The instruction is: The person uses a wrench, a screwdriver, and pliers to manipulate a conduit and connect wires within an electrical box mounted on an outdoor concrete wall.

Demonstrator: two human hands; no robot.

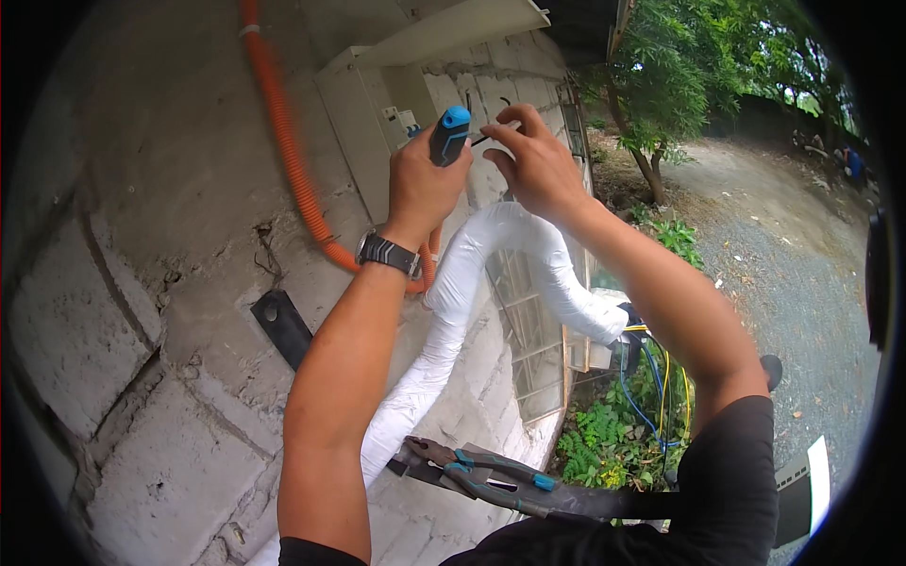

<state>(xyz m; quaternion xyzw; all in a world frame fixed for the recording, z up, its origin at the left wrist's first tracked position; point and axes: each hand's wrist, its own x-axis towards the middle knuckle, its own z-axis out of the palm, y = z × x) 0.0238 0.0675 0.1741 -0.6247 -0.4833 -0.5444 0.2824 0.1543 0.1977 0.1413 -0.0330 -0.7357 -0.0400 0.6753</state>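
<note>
My left hand (422,189), with a black watch (389,253) on its wrist, is closed round the thick black-and-blue handle (450,137) of a hand tool. The tool's working end is hidden, so its kind does not show. Just to the right, the thumb and fingers of my right hand (538,165) pinch a thin black wire (481,140). Both hands are raised in front of an opened beige electrical box (354,123) on the wall. Inside the box a small white-and-blue part (404,123) shows beside my left hand.
An orange corrugated conduit (288,141) runs down the block wall (142,208). Below my hands bends a white-wrapped pipe (453,292). Pliers (486,474) with black-and-teal handles rest on a dark bar (604,502). Blue and yellow cables (665,396) hang over plants at right.
</note>
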